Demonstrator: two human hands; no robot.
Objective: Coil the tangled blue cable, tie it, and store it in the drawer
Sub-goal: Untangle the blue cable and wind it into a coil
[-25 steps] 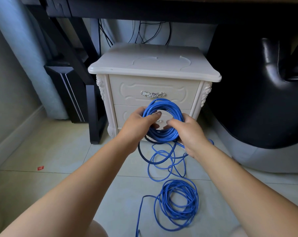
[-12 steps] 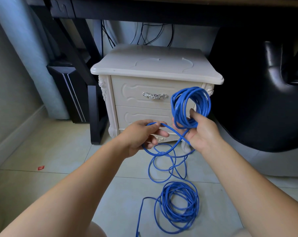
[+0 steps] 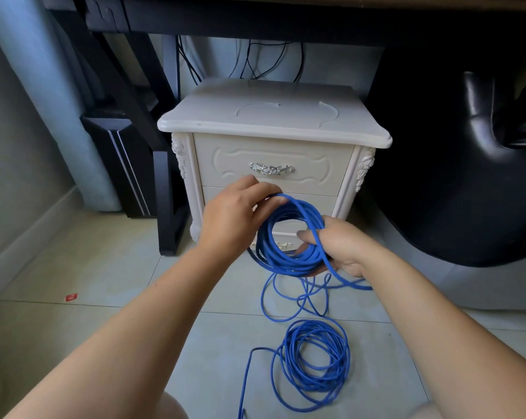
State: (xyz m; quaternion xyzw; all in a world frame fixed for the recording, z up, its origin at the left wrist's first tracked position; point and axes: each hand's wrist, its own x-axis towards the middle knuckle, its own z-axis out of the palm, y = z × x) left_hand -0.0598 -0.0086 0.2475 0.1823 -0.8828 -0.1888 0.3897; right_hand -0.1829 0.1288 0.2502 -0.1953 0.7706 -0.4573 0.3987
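Before one nightstand (image 3: 271,116), left hand (image 3: 234,216) and right hand (image 3: 343,246) clamp one of two cable coils (image 3: 286,264)

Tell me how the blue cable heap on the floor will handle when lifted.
Probably floppy: the floor heap lies in slack, uneven loops. Likely to snag, since strands cross. The held coil stands as a ring, so perhaps springy.

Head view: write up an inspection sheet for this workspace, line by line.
Surface: tiled floor, pale.
Job's things: blue cable partly coiled in hand, the rest loose and looped on the floor; top drawer shut.
Clutter: red scrap on the floor, left.
Grips: left hand holds the coil's top; right hand grips its right side.
Cables: black wires hang behind the nightstand.
Surroundings: black chair right, dark desk leg left.
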